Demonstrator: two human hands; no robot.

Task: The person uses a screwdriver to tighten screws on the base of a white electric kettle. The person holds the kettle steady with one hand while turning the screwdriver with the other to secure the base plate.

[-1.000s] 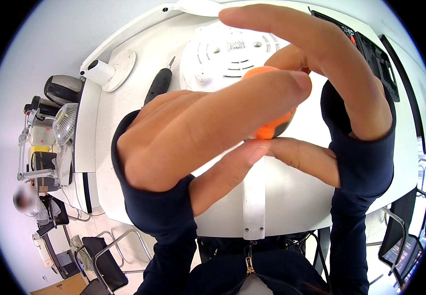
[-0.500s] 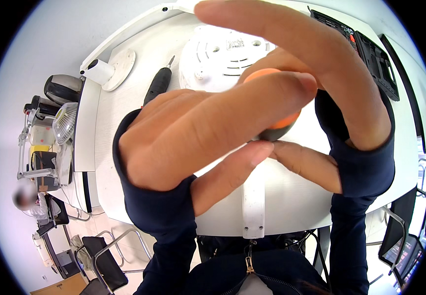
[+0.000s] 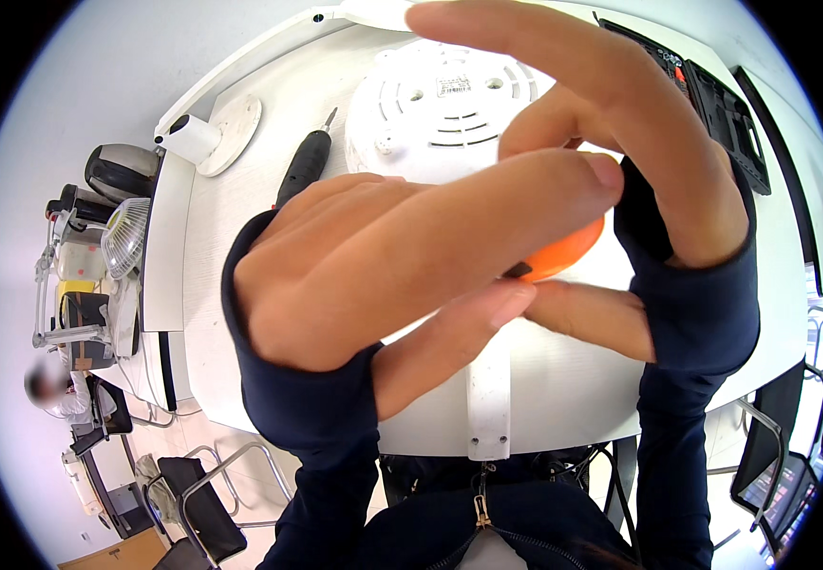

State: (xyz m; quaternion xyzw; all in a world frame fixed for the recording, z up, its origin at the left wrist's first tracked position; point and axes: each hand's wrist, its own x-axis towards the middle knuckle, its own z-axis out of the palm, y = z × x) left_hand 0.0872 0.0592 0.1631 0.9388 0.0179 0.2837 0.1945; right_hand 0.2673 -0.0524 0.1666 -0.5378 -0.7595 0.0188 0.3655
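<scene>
At the far left of my white tabletop (image 3: 212,294) stands a white cylindrical stand with a round foot (image 3: 226,133), then a black-handled screwdriver with a slim metal tip (image 3: 307,163), its tip pointing away from me. My left hand (image 3: 364,261) comes next, back up, index finger stretched to the right and thumb below it, the two pinching a rounded bright-orange piece with a black part (image 3: 568,252), held above the table and mostly hidden. Beyond lies a round white slotted housing (image 3: 411,123). My right hand (image 3: 663,142) arches from the right, one finger reaching far out, others curled, thumb at the piece's lower edge; I cannot tell whether it grips. Past it lies an opened black tool case (image 3: 734,128).
</scene>
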